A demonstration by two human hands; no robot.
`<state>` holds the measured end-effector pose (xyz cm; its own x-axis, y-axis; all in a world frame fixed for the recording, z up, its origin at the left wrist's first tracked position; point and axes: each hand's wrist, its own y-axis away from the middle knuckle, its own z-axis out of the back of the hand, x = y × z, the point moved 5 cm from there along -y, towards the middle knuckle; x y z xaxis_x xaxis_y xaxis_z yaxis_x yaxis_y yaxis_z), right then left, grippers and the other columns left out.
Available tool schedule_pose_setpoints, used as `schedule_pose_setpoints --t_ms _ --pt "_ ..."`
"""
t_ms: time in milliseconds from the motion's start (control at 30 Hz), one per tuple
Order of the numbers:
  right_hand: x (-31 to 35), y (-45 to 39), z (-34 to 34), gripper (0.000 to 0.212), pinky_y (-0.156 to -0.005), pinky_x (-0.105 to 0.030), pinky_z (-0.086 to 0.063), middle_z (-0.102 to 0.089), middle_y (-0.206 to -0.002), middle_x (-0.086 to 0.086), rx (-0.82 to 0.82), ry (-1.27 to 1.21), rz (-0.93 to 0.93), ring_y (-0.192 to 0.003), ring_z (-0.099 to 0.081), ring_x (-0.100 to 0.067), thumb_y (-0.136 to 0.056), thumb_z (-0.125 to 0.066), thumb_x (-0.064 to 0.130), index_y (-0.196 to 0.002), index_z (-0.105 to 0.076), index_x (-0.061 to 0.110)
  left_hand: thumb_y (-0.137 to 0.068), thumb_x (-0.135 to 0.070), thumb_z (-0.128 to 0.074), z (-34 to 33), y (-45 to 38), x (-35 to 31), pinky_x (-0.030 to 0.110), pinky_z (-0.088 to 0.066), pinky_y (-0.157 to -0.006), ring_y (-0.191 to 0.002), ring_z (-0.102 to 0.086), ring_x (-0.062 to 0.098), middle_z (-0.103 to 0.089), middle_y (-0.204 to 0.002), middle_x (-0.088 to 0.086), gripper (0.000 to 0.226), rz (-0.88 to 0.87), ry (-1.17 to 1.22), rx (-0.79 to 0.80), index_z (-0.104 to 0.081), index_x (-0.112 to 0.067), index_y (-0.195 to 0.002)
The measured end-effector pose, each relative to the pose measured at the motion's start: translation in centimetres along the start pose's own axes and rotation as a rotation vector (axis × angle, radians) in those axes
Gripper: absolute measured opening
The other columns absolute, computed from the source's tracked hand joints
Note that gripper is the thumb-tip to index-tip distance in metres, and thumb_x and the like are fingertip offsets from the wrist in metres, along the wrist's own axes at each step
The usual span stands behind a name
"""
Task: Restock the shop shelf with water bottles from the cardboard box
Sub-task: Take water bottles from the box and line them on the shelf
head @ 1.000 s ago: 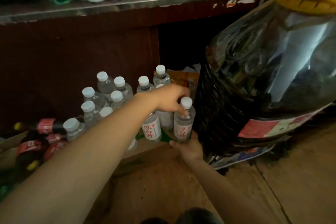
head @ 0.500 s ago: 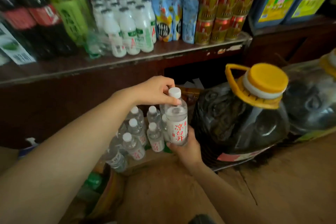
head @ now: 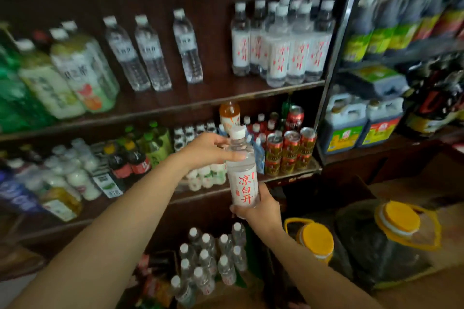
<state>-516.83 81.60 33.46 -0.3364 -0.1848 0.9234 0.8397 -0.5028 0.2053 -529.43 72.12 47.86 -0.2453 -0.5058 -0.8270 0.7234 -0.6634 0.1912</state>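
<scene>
A water bottle (head: 243,178) with red lettering on a white label stands upright in mid-air in front of the shelving, carried by both hands. The left hand (head: 208,149) curls round its shoulder just under the white cap, thumb lying across the front, which steadies the top. The right hand (head: 256,211) cups the base from below with fingers wrapped round the bottom, taking the weight. Held this way the bottle stays vertical, ready to be set down standing.

Its likely place is the upper shelf (head: 251,91), where a cluster of matching bottles (head: 283,42) crowds the right end by the metal upright; the board to their left is bare, so there is room. Below, near the floor, more capped bottles (head: 211,261) stand packed together, probably in the cardboard box, though its walls are too dark to make out. Plenty of stock seems left to move.
</scene>
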Motion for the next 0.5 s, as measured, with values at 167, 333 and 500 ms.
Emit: schedule_pose_setpoints --t_ms 167,333,500 --pt "7.6 -1.9 2.4 0.059 -0.075 -0.024 -0.053 -0.062 -0.094 0.011 -0.003 -0.010 0.068 -0.091 -0.063 -0.011 -0.067 -0.084 0.030 -0.112 -0.046 0.026 -0.072 -0.010 -0.080 2.6 -0.4 -6.1 0.026 -0.053 -0.083 -0.090 -0.064 0.004 -0.069 -0.100 -0.007 0.054 -0.118 0.071 -0.010 -0.060 -0.019 -0.121" --pt "12.3 -4.2 4.0 0.073 -0.058 -0.012 -0.045 -0.054 -0.086 0.015 -0.024 -0.008 0.131 -0.078 -0.058 -0.007 -0.068 -0.085 0.027 -0.116 -0.031 0.023 -0.076 -0.010 -0.077 5.2 -2.1 -9.1 0.019 -0.055 -0.064 -0.084 -0.063 0.001 -0.068 -0.098 -0.006 0.051 -0.175 0.142 -0.089 -0.060 -0.023 -0.122" --pt "15.8 -8.2 4.9 0.070 -0.066 -0.024 -0.057 -0.064 -0.092 0.012 -0.076 0.018 0.199 -0.085 -0.066 -0.009 -0.063 -0.087 0.031 -0.116 -0.041 0.022 -0.075 -0.009 -0.078 8.3 -5.0 -10.9 0.028 -0.057 -0.077 -0.093 -0.064 0.006 -0.067 -0.101 -0.006 0.052 -0.240 0.188 -0.138 -0.058 -0.032 -0.117"
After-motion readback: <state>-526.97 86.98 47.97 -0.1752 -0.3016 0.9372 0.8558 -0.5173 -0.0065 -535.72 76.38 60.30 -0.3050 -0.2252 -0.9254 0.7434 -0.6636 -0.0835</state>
